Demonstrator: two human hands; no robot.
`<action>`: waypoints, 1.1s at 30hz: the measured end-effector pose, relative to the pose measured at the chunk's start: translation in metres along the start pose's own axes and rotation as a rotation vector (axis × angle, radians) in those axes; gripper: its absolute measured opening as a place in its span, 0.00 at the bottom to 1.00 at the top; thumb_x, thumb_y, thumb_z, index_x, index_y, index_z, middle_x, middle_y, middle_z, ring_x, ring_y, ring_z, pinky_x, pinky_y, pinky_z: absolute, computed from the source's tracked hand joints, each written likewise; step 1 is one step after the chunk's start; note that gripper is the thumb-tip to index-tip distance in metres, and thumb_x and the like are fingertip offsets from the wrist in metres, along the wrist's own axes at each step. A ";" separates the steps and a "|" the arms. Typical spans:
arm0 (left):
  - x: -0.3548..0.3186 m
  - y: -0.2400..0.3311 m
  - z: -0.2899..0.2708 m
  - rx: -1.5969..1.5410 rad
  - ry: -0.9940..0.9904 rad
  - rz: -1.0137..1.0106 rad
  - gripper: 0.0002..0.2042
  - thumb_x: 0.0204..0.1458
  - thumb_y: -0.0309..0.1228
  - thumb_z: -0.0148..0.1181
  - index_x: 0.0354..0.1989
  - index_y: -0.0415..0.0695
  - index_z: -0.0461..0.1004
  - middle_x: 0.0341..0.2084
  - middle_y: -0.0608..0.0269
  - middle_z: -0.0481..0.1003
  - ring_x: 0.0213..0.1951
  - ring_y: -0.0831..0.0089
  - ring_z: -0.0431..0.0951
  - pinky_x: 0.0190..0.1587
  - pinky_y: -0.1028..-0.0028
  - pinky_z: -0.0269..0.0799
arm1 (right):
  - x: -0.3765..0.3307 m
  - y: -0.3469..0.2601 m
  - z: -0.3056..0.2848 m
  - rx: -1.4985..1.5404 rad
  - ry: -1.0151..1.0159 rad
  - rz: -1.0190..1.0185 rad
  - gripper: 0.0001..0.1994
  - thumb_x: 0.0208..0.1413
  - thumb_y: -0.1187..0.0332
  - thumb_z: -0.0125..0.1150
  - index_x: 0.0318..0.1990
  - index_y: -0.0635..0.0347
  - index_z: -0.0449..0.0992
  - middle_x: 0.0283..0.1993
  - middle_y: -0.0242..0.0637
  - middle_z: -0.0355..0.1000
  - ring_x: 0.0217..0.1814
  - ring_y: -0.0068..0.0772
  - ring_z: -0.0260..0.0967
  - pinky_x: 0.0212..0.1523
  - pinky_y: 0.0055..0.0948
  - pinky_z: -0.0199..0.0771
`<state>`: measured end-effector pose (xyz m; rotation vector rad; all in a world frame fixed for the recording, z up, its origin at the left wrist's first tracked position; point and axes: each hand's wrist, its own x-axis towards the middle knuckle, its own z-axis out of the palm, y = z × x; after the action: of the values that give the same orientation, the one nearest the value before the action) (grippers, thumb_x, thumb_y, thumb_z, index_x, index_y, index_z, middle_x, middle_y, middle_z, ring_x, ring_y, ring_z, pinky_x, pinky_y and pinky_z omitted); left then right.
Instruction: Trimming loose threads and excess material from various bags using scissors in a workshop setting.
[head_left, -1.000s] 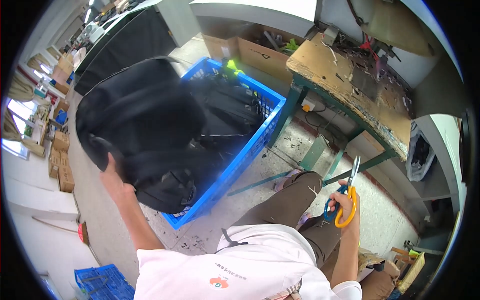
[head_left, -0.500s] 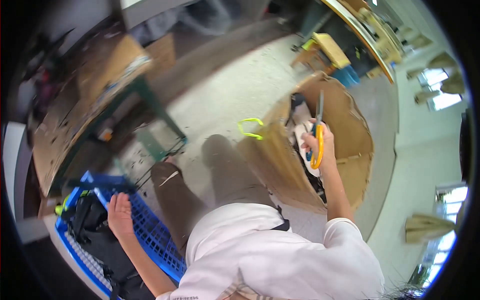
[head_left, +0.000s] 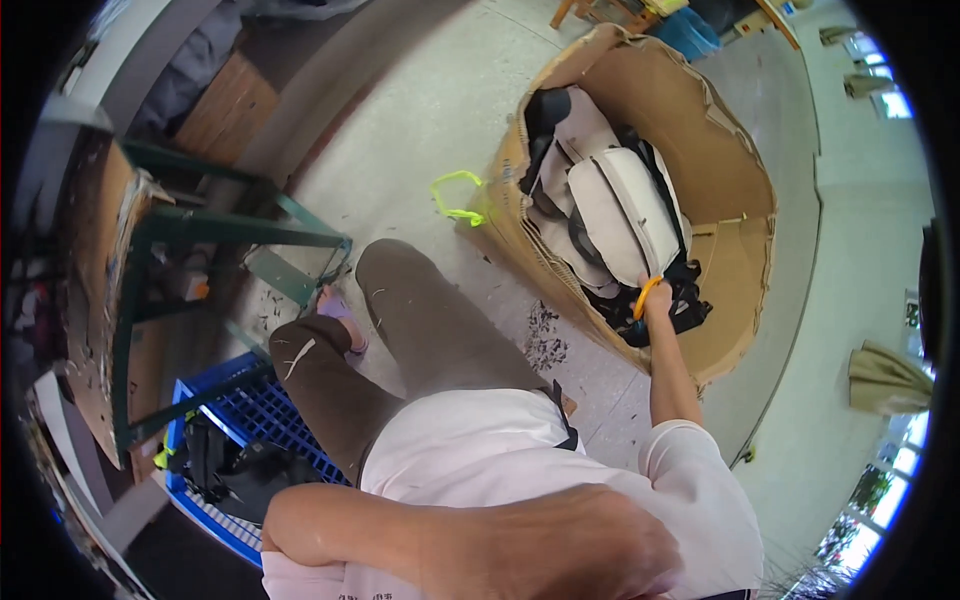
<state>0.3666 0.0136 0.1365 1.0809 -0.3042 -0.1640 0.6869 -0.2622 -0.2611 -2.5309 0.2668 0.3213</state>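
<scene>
My right hand (head_left: 657,303) reaches into a large torn cardboard box (head_left: 735,260) and is closed on orange-handled scissors (head_left: 645,293), whose blades are hidden. The box holds a white bag (head_left: 625,215) lying on black bags and straps (head_left: 690,300). My left arm crosses the bottom of the view very close to the camera. My left hand (head_left: 600,550) is a blur in front of my white shirt, and its fingers cannot be made out. My bent legs in brown trousers (head_left: 420,320) are between the box and a blue crate (head_left: 235,415).
The blue plastic crate at lower left holds black bags (head_left: 225,465). A green-framed worktable (head_left: 200,230) with a worn top stands on the left. A yellow-green strap loop (head_left: 455,195) lies on the concrete floor beside the box. Dark scraps (head_left: 543,335) litter the floor.
The view has swung from the blue crate to the cardboard box. My right hand with the scissors has gone down into the box. My left hand has left the crate and come close to my chest.
</scene>
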 end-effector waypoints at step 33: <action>-0.142 -0.008 -0.075 0.206 1.074 0.239 0.20 0.34 0.20 0.64 0.42 0.39 0.72 0.34 0.63 0.75 0.34 0.73 0.75 0.39 0.74 0.70 | -0.307 -0.161 -0.167 -0.233 -1.337 -1.375 0.26 0.44 0.61 0.65 0.50 0.58 0.63 0.29 0.40 0.67 0.27 0.35 0.68 0.26 0.23 0.67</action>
<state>0.2568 0.1122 0.0738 1.1804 0.5296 0.6670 0.4643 -0.1871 0.0438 -1.5587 -1.8805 1.2614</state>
